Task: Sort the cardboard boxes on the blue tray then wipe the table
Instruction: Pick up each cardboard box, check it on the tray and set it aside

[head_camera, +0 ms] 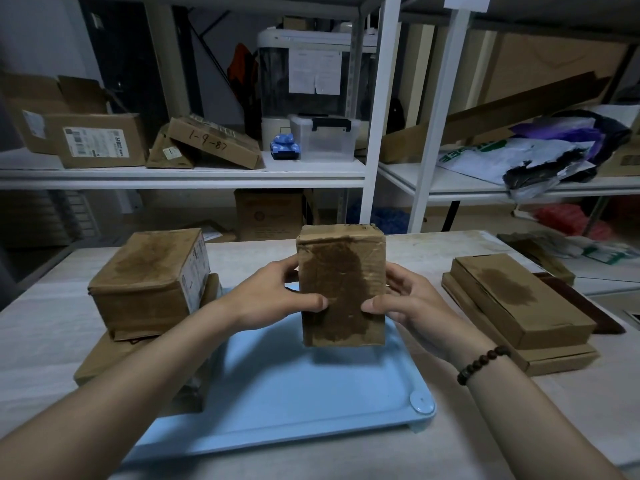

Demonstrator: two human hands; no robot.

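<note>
Two hands (273,299) hold box (341,285) upright.

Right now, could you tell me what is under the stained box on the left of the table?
The stained box sits on a flatter cardboard box, whose edges stick out below it. That lower box rests on the table beside the blue tray. Anything between them is covered.

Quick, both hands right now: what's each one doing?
Left hand: closed on the left side of the stained brown cardboard box, held above the light blue plastic tray.
Right hand: closed on the same box's right side.
</note>
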